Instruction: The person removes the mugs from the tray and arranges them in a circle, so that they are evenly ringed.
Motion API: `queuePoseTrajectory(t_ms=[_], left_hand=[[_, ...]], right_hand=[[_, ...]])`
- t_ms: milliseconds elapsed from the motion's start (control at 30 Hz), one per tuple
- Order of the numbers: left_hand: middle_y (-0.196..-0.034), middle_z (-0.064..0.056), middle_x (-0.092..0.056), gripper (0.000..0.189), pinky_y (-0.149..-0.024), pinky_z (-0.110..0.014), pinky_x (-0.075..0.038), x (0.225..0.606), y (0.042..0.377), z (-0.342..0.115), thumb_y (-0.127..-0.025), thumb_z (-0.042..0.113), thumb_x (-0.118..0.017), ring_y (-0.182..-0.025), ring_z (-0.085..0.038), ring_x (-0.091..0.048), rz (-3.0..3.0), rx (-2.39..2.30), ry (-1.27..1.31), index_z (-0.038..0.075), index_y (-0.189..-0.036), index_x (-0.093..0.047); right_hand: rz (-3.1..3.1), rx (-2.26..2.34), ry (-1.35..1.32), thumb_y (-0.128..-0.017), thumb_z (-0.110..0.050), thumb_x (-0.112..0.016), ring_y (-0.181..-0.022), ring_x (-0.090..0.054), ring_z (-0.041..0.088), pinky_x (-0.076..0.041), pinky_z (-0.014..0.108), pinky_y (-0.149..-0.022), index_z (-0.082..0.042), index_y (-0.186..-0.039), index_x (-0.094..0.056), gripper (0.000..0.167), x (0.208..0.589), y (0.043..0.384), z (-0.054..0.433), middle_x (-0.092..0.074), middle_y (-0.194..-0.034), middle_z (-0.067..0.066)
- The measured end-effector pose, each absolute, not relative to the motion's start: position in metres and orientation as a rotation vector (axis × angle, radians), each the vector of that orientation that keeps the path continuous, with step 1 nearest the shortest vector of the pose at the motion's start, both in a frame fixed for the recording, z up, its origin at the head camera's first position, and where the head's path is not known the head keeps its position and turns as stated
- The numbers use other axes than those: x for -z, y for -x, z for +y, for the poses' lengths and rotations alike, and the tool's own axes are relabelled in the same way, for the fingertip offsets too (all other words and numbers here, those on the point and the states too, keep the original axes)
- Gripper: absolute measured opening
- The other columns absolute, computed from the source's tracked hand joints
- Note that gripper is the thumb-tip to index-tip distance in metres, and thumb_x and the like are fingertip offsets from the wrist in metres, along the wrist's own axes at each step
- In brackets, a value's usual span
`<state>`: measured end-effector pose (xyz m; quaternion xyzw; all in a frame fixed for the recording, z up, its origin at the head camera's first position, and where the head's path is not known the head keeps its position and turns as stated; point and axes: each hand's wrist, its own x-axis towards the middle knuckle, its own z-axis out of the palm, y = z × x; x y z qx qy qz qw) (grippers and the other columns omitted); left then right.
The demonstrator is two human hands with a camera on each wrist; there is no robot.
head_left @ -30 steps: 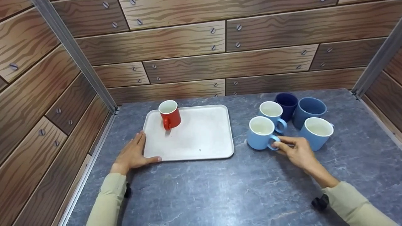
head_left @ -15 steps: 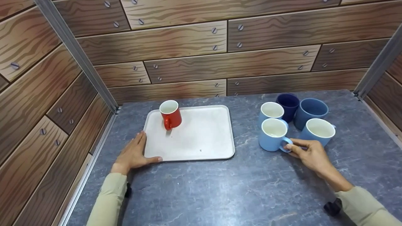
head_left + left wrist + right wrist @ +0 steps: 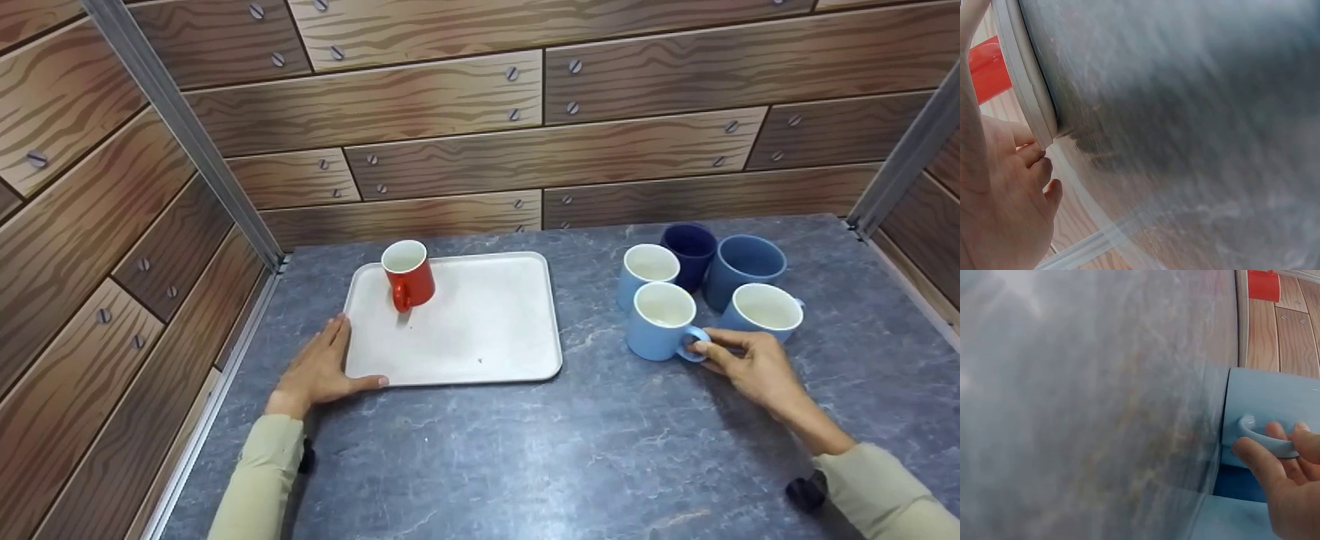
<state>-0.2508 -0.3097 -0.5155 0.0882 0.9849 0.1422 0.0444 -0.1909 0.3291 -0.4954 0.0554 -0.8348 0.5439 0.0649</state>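
Note:
My right hand (image 3: 752, 367) pinches the handle of a light blue mug (image 3: 655, 330) between thumb and fingers. The mug is upright at the front of a group of mugs, and the right wrist view shows the curled handle (image 3: 1266, 441) in my grip. Over on the left, my left hand (image 3: 315, 367) lies against the near-left corner of a white tray (image 3: 480, 322), its fingers along the left side and its thumb along the front edge. On the tray's back-left part stands a red mug (image 3: 410, 279), handle facing forward.
Close around the held mug are another light blue mug (image 3: 651, 266), a dark navy mug (image 3: 688, 251), a medium blue mug (image 3: 745, 262) and a light blue mug (image 3: 763, 313) beside my right hand. Wood-patterned walls (image 3: 450, 112) enclose the grey table (image 3: 480, 450).
My right hand has shifted to the right with the light blue mug, away from the tray and closer to the other mugs. The left hand, tray and red mug have stayed put.

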Motion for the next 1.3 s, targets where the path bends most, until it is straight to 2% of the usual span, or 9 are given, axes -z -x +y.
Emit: queuePoseTrajectory(t_ms=[133,233,300,400,633,767,867,967,1300], left_hand=[[-0.177,-0.026,-0.017,0.142,-0.134,-0.058,-0.019,0.515,0.251,-0.310,-0.074,0.088,-0.072,-0.164,-0.045,-0.018,3.014,-0.429,-0.270,-0.003,-0.168,-0.019],[-0.177,-0.025,-0.017,0.142,-0.134,-0.058,-0.020,0.515,0.251,-0.311,-0.074,0.088,-0.072,-0.164,-0.045,-0.019,3.016,-0.426,-0.268,-0.003,-0.168,-0.019],[-0.176,-0.026,-0.018,0.141,-0.134,-0.059,-0.020,0.515,0.251,-0.311,-0.074,0.088,-0.072,-0.163,-0.046,-0.020,3.020,-0.429,-0.274,-0.004,-0.168,-0.020],[-0.176,-0.025,-0.018,0.141,-0.134,-0.058,-0.020,0.516,0.250,-0.312,-0.074,0.087,-0.072,-0.163,-0.045,-0.020,3.018,-0.431,-0.274,-0.003,-0.168,-0.020],[-0.177,-0.025,-0.017,0.141,-0.134,-0.059,-0.019,0.516,0.248,-0.312,-0.074,0.087,-0.073,-0.164,-0.045,-0.018,3.004,-0.453,-0.265,-0.003,-0.168,-0.019],[-0.177,-0.024,-0.016,0.141,-0.135,-0.058,-0.019,0.517,0.248,-0.312,-0.074,0.087,-0.073,-0.164,-0.044,-0.017,3.003,-0.455,-0.260,-0.002,-0.169,-0.018],[-0.177,-0.025,-0.016,0.142,-0.135,-0.058,-0.019,0.517,0.249,-0.312,-0.074,0.087,-0.073,-0.164,-0.044,-0.018,3.003,-0.449,-0.261,-0.002,-0.169,-0.017],[-0.177,-0.024,-0.016,0.142,-0.135,-0.057,-0.019,0.517,0.249,-0.312,-0.074,0.088,-0.073,-0.164,-0.044,-0.017,3.004,-0.448,-0.262,-0.002,-0.169,-0.017],[-0.177,-0.024,-0.016,0.142,-0.134,-0.059,-0.020,0.517,0.249,-0.311,-0.074,0.088,-0.072,-0.164,-0.044,-0.018,3.004,-0.447,-0.263,-0.002,-0.169,-0.017]], right_hand=[[-2.535,-1.328,-0.147,-0.097,-0.003,-0.077,-0.076,-0.067,-0.017,-0.059,0.009,-0.067,0.013,-0.125,-0.073,0.032,0.492,0.192,0.327,-0.077,-0.107,0.030],[-2.504,-1.124,-0.103,-0.092,-0.005,-0.084,-0.068,-0.061,-0.021,-0.051,0.003,-0.061,0.005,-0.117,-0.080,0.028,0.490,0.194,0.326,-0.080,-0.098,0.025],[-2.477,-1.036,-0.086,-0.089,-0.006,-0.087,-0.067,-0.056,-0.022,-0.045,0.001,-0.062,0.001,-0.113,-0.082,0.026,0.490,0.195,0.325,-0.081,-0.094,0.021],[-2.436,-0.952,-0.090,-0.087,-0.004,-0.088,-0.069,-0.054,-0.016,-0.040,0.002,-0.064,-0.002,-0.110,-0.084,0.023,0.491,0.197,0.324,-0.082,-0.092,0.018],[-2.389,-0.865,-0.155,-0.087,0.012,-0.074,-0.065,-0.055,0.013,-0.038,0.014,-0.057,0.002,-0.111,-0.082,0.028,0.494,0.200,0.317,-0.081,-0.094,0.022],[-2.386,-0.859,-0.158,-0.084,0.018,-0.062,-0.073,-0.070,0.035,-0.057,0.041,-0.066,0.007,-0.114,-0.080,0.037,0.494,0.204,0.313,-0.079,-0.098,0.027],[-2.393,-0.868,-0.151,-0.083,0.020,-0.056,-0.087,-0.074,0.050,-0.054,0.068,-0.078,0.010,-0.117,-0.077,0.041,0.494,0.207,0.309,-0.076,-0.103,0.032],[-2.408,-0.869,-0.153,-0.082,0.020,-0.053,-0.089,-0.073,0.055,-0.054,0.072,-0.080,0.013,-0.121,-0.074,0.045,0.493,0.209,0.306,-0.074,-0.106,0.036],[-2.423,-0.844,-0.166,-0.083,0.020,-0.052,-0.093,-0.071,0.059,-0.053,0.073,-0.080,0.016,-0.124,-0.071,0.045,0.492,0.219,0.299,-0.071,-0.110,0.039]])
